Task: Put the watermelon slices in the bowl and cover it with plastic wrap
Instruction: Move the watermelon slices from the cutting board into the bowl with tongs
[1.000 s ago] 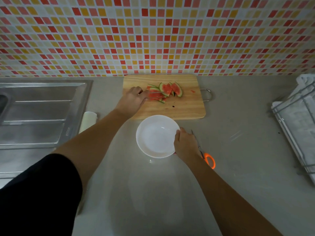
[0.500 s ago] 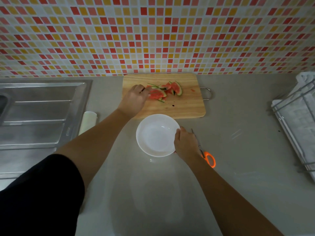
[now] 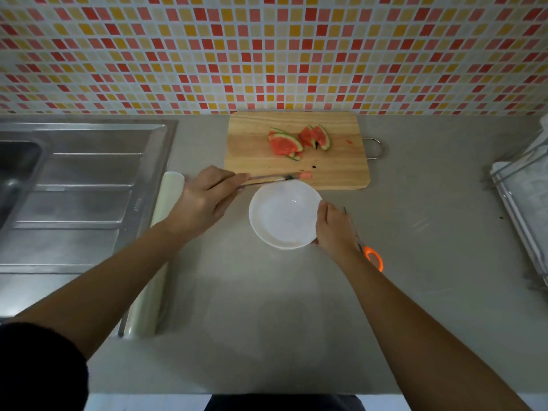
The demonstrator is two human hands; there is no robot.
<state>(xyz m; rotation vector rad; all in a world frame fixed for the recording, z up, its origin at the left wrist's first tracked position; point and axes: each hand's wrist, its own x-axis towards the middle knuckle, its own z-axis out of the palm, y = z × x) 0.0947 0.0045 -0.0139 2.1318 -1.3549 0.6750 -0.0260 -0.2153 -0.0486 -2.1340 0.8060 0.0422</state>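
**A:** Where is the fruit?

**B:** On the grey counter (image 3: 415,292), at the back against the tiled wall, is a wooden cutting board (image 3: 252,149). The watermelon slices (image 3: 284,143) lie on it in a small overlapping heap of wedges with red flesh and thin green rinds.

**A:** And the containers?

**B:** The steel sink (image 3: 74,188) on the left is only partly in view, so I cannot tell what is in it. The white bowl (image 3: 281,221) stands just in front of the board, with nothing in it.

**A:** The hands?

**B:** The left hand (image 3: 204,200) pinches one thin slice (image 3: 305,175) between thumb and fingers. It is blurred, red at the tip with a bit of green, and held over the board's front edge by the bowl's far rim. The right hand (image 3: 335,229) grips the bowl's right rim, thumb on top and fingers curled under.

**A:** The wrap?

**B:** A roll of plastic wrap (image 3: 145,307) lies beside the sink, under the left forearm. Orange-handled scissors (image 3: 373,258) lie just right of the right hand.
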